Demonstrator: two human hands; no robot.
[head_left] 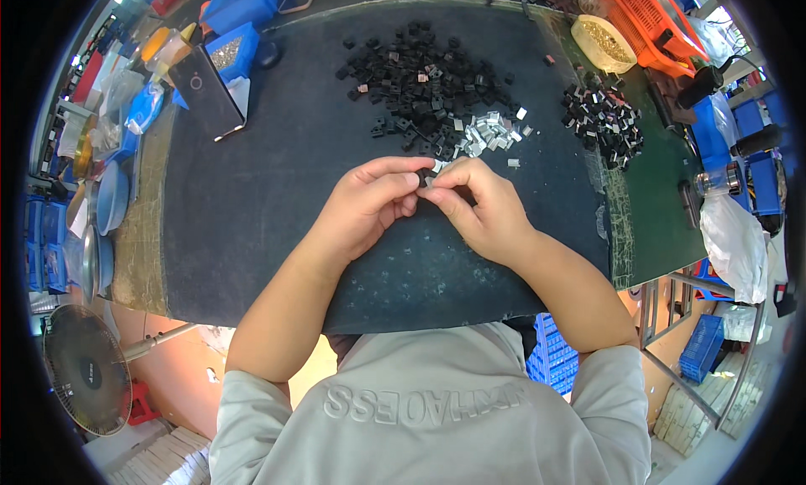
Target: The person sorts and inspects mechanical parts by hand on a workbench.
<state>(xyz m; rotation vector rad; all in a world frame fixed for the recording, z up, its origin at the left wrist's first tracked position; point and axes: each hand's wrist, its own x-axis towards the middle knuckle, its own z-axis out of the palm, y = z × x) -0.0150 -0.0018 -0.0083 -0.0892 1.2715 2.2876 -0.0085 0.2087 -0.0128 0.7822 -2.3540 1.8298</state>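
Both hands meet over the dark mat (pixel 243 191) at its middle. Between thumb and forefinger, my left hand (pixel 369 201) pinches a small black block (pixel 424 176). My right hand (pixel 483 206) is closed at the fingertips on a small silvery metal piece (pixel 438 167) against that block. How far the two parts fit together is hidden by the fingers. Just beyond the hands lies a small heap of shiny silver metal pieces (pixel 489 134). Behind it spreads a large loose pile of black blocks (pixel 420 78).
A second pile of black and silver parts (pixel 602 120) lies at the right. Beyond it stand a cream tub (pixel 603 44) and an orange basket (pixel 651 23). A phone (pixel 201 90) leans near blue bins (pixel 231 52) at the left; a fan (pixel 86 369) stands below.
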